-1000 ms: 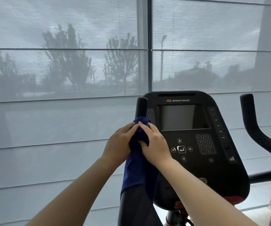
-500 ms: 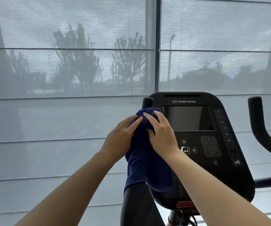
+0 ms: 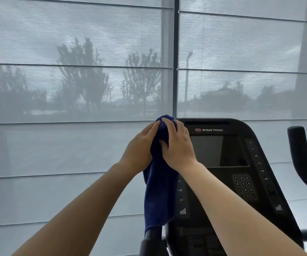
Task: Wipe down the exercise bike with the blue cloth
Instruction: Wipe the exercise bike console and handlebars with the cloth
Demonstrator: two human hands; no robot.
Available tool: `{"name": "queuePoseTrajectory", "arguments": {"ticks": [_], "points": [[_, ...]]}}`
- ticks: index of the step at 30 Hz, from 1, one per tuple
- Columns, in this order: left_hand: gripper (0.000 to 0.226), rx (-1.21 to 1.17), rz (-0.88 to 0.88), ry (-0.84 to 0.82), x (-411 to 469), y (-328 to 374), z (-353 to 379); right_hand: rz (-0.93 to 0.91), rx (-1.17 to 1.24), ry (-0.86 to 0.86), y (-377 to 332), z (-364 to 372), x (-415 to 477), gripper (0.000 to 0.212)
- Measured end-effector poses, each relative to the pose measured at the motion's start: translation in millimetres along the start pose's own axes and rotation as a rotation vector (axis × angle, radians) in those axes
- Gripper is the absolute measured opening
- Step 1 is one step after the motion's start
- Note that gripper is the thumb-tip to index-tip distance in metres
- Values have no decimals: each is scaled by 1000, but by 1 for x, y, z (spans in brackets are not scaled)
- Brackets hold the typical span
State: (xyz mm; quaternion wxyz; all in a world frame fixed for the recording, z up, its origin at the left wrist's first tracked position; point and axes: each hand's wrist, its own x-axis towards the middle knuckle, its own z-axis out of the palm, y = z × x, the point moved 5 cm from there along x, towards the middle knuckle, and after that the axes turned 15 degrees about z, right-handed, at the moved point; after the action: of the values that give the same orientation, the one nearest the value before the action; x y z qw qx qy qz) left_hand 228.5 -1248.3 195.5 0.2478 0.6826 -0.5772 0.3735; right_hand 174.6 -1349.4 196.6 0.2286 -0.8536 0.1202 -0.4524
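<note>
The black exercise bike's console (image 3: 221,182) with a dark screen and keypad stands right of centre. A dark blue cloth (image 3: 159,196) is wrapped over the top of the bike's left upright handlebar and hangs down along it. My left hand (image 3: 139,151) grips the cloth from the left and my right hand (image 3: 176,145) grips it from the right, both closed around the cloth-covered bar. The bar's tip is hidden under the cloth; its lower part (image 3: 151,242) shows below.
The right handlebar (image 3: 301,159) curves up at the far right. Behind the bike is a wide window with translucent grey blinds (image 3: 75,71) and a dark vertical frame (image 3: 175,58); trees and buildings show faintly through.
Both hands have slid the cloth up the left handlebar until it covers the tip. The bike now sits lower and further right in view.
</note>
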Motion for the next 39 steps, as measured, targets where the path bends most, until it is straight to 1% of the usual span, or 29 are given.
{"name": "queuePoseTrajectory", "arguments": {"ticks": [4, 8, 11, 14, 18, 20, 23, 25, 27, 31, 36, 37, 39], "points": [[64, -2, -34, -18, 5, -1, -2, 14, 3, 23, -2, 1, 0, 57], [69, -3, -24, -48, -14, 4, -4, 34, 6, 47, 0, 4, -13, 55], [71, -7, -25, -77, -28, 12, -4, 41, 31, 30, 1, 3, -24, 56], [73, 6, -59, -127, -41, 19, 0, 64, 36, -31, 5, 4, -41, 58], [77, -6, -102, -291, -72, 29, 7, 106, 9, -169, 17, 15, -79, 56], [77, -22, -110, -345, -86, 34, 8, 124, -7, -235, 21, 17, -92, 53], [78, -34, -93, -361, -96, 39, 6, 132, -23, -311, 19, 11, -100, 49], [79, -42, -62, -350, -102, 40, 4, 100, -58, -334, 17, 5, -102, 48], [79, -21, -15, -324, -108, 37, 2, 53, -126, -295, 13, 0, -104, 49], [76, 112, 34, -206, -107, 27, -4, -41, -255, -79, 5, -4, -105, 50], [67, 154, 42, -27, -82, 15, -15, -75, -312, 167, -7, -1, -86, 56], [65, 149, 53, -8, -76, 10, -16, -65, -330, 188, -8, 1, -80, 58], [59, 105, 74, 7, -65, -5, -14, -5, -348, 144, -8, 9, -71, 63]]}}
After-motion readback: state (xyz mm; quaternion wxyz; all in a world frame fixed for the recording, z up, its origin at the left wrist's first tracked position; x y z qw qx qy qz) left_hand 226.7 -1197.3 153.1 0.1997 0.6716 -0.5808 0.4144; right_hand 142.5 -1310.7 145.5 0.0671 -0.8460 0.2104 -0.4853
